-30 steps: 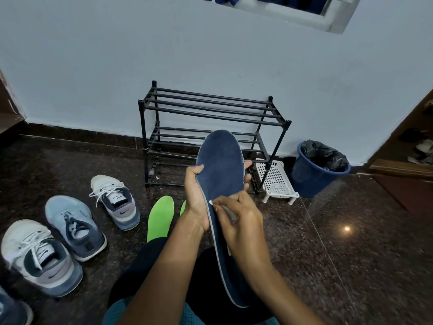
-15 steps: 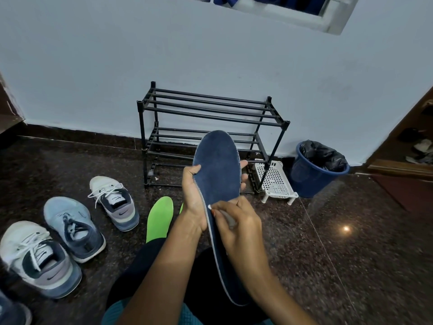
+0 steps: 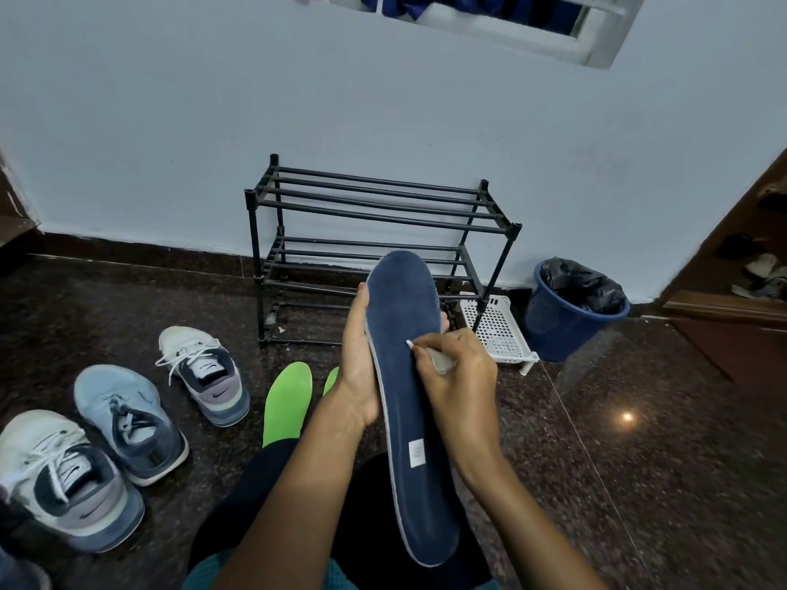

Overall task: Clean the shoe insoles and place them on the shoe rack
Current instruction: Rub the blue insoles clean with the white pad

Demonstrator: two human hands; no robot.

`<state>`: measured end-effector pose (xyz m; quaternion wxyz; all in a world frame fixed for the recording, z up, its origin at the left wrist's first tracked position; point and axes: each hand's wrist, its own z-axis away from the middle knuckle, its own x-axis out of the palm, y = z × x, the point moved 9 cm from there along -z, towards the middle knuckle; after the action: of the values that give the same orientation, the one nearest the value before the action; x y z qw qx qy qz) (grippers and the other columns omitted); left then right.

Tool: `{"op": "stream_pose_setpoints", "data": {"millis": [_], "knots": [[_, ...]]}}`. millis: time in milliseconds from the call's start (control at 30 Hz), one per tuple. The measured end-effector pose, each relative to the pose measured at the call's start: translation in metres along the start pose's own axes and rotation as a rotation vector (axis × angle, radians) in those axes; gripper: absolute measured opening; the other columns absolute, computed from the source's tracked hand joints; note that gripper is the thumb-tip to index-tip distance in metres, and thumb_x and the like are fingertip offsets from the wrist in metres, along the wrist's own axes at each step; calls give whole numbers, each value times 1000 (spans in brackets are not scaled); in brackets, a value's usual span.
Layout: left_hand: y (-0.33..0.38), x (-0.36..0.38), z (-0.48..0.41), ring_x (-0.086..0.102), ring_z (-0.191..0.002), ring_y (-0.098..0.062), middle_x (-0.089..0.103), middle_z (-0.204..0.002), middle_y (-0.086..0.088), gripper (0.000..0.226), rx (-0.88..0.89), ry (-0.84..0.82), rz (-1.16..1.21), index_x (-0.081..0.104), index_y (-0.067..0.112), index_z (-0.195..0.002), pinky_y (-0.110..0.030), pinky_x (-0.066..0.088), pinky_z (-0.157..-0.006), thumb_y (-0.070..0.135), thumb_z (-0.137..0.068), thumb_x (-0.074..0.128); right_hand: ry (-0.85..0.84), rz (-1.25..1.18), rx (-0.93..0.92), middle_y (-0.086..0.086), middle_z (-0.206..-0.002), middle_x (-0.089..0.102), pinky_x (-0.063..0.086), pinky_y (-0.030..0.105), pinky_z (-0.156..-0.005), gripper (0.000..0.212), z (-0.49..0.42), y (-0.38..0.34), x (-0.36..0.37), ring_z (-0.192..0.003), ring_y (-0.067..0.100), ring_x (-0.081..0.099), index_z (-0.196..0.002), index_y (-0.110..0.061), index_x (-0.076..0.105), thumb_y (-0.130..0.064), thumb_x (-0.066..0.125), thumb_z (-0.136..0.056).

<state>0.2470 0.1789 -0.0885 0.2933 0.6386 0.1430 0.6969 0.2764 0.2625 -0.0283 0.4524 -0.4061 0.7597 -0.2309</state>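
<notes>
While the blue insole (image 3: 404,385) is held up over the lap with its toe end pointing to 12 o'clock, the cleaning step looks to be the one in hand, not the placing. The insole is gripped along its 9 o'clock edge by the left hand (image 3: 357,368), with fingertips peeking round the far edge. A small pale tool (image 3: 438,360) is pinched in the right hand (image 3: 462,381), its white tip set on the insole's face roughly mid-length. What the tool is exactly can't be made out, tbh. The shoe rack (image 3: 374,215) stands against the wall at 12 o'clock, behind the insole, and no insole can be seen on its bars, so the job is judged to be early on. Two green insoles (image 3: 286,402) are lying on the floor (image 3: 639,483) at about 9 o'clock of the left wrist, partly hidden; whether they've been cleaned can't be told. Sneakers (image 3: 204,372) are parked out at 8 o'clock. Next move, probably: the tip gets worked down the rest of the face toward the heel at 6 o'clock, with the insole braced so it isn't flexed away, and only then is it carried forward to the rack.
</notes>
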Motion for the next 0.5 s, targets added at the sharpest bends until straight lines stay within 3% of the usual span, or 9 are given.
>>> {"op": "stream_pose_setpoints", "data": {"millis": [133, 333, 400, 500], "knots": [[-3, -1, -3, 58, -94, -26, 61, -105, -17, 80, -17, -5, -18, 62, 3, -113, -35, 47, -89, 71, -76, 41, 5, 10, 42, 4, -85, 54, 31, -3, -68, 11, -5, 7, -1, -75, -6, 49, -88, -5, 71, 0, 62, -83], [-7, 6, 0, 69, -70, -19, 71, -82, -8, 49, -44, -78, -107, 75, 9, -85, -25, 56, -64, 52, -76, 53, 84, -17, 42, 7, -87, 55, 31, -3, -70, 11, -23, 7, -10, -79, -19, 46, -91, -3, 69, -1, 61, -84], [-9, 5, 0, 69, -68, -18, 71, -79, -8, 41, -56, -58, -137, 77, 10, -78, -25, 56, -62, 45, -79, 54, 64, 6, 33, 7, -91, 57, 31, -3, -70, 13, -26, 5, -8, -79, -12, 49, -95, -5, 69, -5, 61, -85], [-7, 0, -1, 69, -64, -18, 72, -75, -8, 56, -14, -17, -90, 74, 8, -82, -23, 55, -56, 50, -94, 39, -5, 103, 8, 1, -98, 59, 39, 9, -75, 18, -26, 6, 1, -88, 6, 53, -103, -11, 69, -13, 61, -87]]}}
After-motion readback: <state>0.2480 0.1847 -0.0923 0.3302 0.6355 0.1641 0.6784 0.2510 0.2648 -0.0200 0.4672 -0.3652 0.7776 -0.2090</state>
